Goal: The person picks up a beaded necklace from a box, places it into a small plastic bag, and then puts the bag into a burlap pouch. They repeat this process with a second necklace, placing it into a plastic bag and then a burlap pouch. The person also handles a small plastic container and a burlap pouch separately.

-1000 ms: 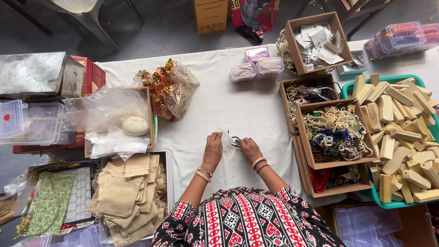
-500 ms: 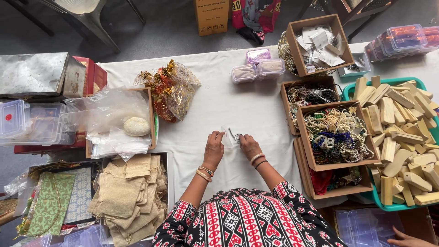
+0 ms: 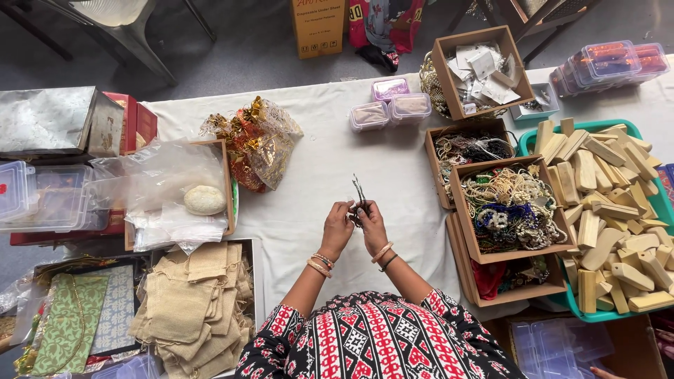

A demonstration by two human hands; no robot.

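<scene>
My left hand [image 3: 338, 226] and my right hand [image 3: 372, 223] meet above the white tablecloth [image 3: 316, 140] at the middle of the table. Together they pinch a small thin dark metal piece [image 3: 359, 192] that sticks up and away from my fingers. Its exact kind is too small to tell. Bangles sit on both wrists. The nearest box, to the right of my right hand, is a cardboard box of bead necklaces [image 3: 507, 207].
A teal tray of wooden blocks [image 3: 609, 210] fills the right side. More cardboard boxes [image 3: 477, 67] and small plastic tubs [image 3: 390, 105] stand at the back. A gold-wrapped bundle [image 3: 256, 140], a tray with plastic bags [image 3: 175, 189], and burlap pouches [image 3: 196, 309] lie left.
My hands lifted the small metal piece off the cloth and brought it upright between my fingers; before, both hands rested flat beside it on the table.
</scene>
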